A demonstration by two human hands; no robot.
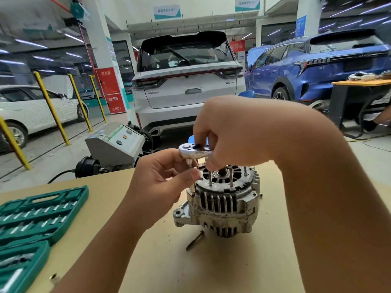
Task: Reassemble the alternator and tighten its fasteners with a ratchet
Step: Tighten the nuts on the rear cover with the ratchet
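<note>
A grey metal alternator [224, 199] stands on the tan table [211, 267], with several long bolts sticking up from its top. My right hand [239, 134] grips the handle of a chrome ratchet [191, 150] just above the alternator's left rim. Below the ratchet head a socket and extension [191, 185] run down onto a bolt at that rim. My left hand [163, 178] pinches this extension between thumb and fingers. The ratchet's handle is hidden inside my right hand.
A loose bolt [195, 240] lies on the table in front of the alternator. A green socket set case [31, 220] lies open at the left edge. A small socket [55, 279] sits near the front left. Cars and a grey machine [118, 144] stand beyond the table.
</note>
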